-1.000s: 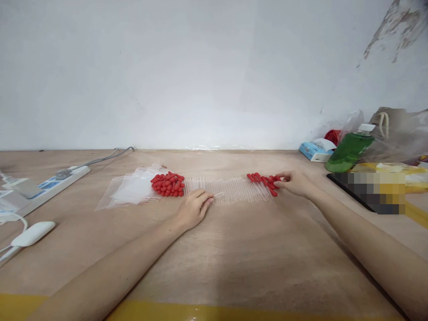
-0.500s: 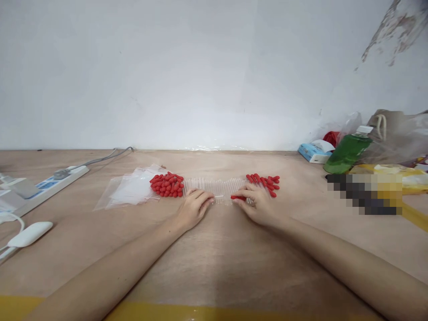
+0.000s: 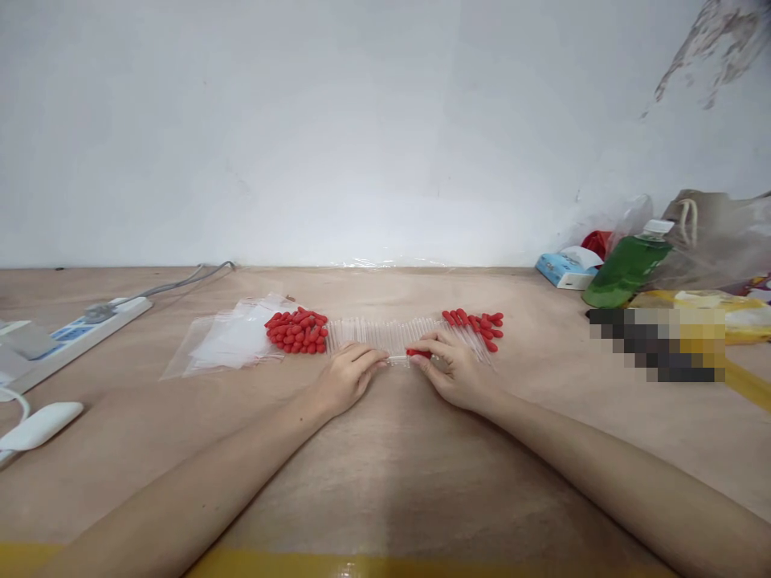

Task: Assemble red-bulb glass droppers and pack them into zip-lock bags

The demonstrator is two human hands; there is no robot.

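My left hand pinches a thin clear dropper tube, its free end pointing right. My right hand grips a red dropper bulb between thumb and fingers. The bulb's open end meets or nearly meets the tube's tip; how far the tube is inside I cannot tell. Behind both hands lies a row of clear tubes, side by side on the table. A heap of red bulbs is at the row's left end. Several more red bulbs are scattered at its right end.
Clear plastic bags lie fanned out left of the heap. Farther left are a power strip and a white cable piece. At right stand a tissue pack and a green bottle, beside a blurred dark object.
My right hand has moved left from the scattered bulbs, bringing a red bulb to the tube's end. My left hand has stayed nearly in place with the tube.
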